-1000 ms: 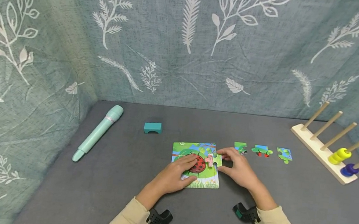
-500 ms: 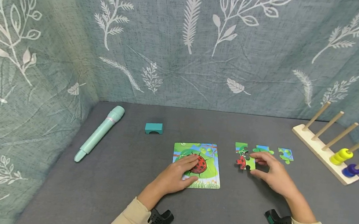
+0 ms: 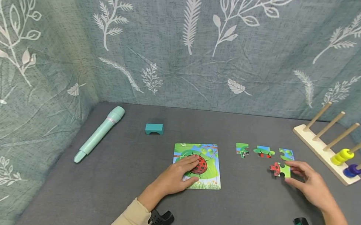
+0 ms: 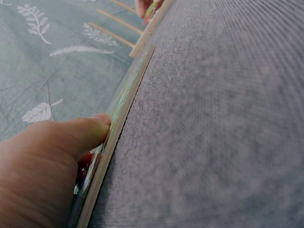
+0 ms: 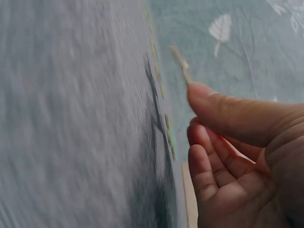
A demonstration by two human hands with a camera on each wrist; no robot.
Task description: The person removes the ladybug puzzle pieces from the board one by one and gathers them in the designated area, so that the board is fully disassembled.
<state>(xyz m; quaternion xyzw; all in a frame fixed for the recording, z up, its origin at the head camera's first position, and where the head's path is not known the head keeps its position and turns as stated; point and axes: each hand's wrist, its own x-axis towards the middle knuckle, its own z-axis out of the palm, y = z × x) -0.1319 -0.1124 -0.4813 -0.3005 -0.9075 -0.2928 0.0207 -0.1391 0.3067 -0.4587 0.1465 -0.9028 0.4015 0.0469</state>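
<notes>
A ladybird picture puzzle board (image 3: 210, 177) lies in the middle of the table. My left hand (image 3: 174, 175) rests on its left part, fingers extended over the printed ladybird; in the left wrist view the thumb (image 4: 88, 133) lies on top near the board's edge. To the right, my right hand (image 3: 310, 185) pinches a red and green jigsaw piece (image 3: 285, 170) between thumb and fingers. Seen edge-on in the right wrist view, that piece (image 5: 181, 64) is held up off the table. Just behind it lies a blue and green corner piece (image 3: 286, 153), partly covered.
Two more loose jigsaw pieces, one green (image 3: 241, 148) and one blue (image 3: 264, 151), lie right of the board. At the right stands a wooden peg stand (image 3: 320, 150) with yellow and blue rings. A teal block (image 3: 154, 128) and mint tube (image 3: 99, 135) are at the left.
My right hand has lifted the jigsaw piece away from the board and carried it rightward, past the green and blue pieces, to near the corner piece. My left hand has stayed on the board.
</notes>
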